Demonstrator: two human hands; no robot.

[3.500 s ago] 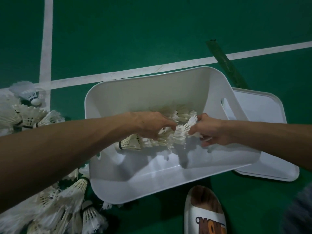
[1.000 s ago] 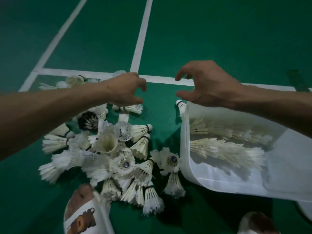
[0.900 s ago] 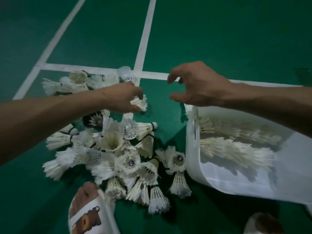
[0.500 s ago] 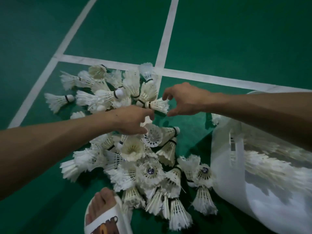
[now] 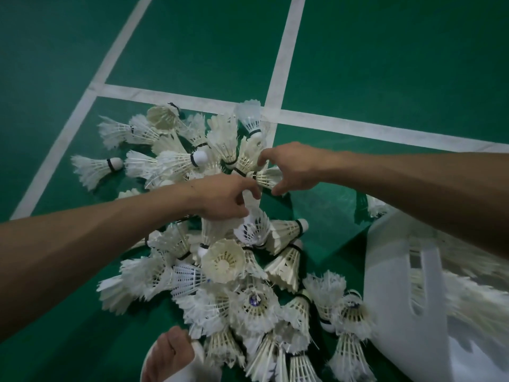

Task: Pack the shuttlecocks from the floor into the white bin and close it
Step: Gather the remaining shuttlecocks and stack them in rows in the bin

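A heap of white feather shuttlecocks (image 5: 223, 263) lies on the green court floor. My left hand (image 5: 223, 198) is down on the middle of the heap, thumb and forefinger pinching a shuttlecock (image 5: 217, 230) whose feathers stick out below the hand. My right hand (image 5: 292, 166) reaches in from the right, its thumb and fingers curled round a shuttlecock (image 5: 265, 177) lying on its side at the heap's far part. The white bin (image 5: 399, 271) lies tipped toward the heap at the right edge, with several blurred shuttlecocks (image 5: 468, 299) inside it.
White court lines (image 5: 283, 59) cross just behind the heap. My foot in a white sandal (image 5: 170, 357) stands at the bottom edge, touching the nearest shuttlecocks. Bare green floor (image 5: 325, 210) separates the heap from the bin's rim.
Both hands left the bin and swung left to the heap. Over the last second they dropped onto it, and the right hand's fingers have curled round a shuttlecock.
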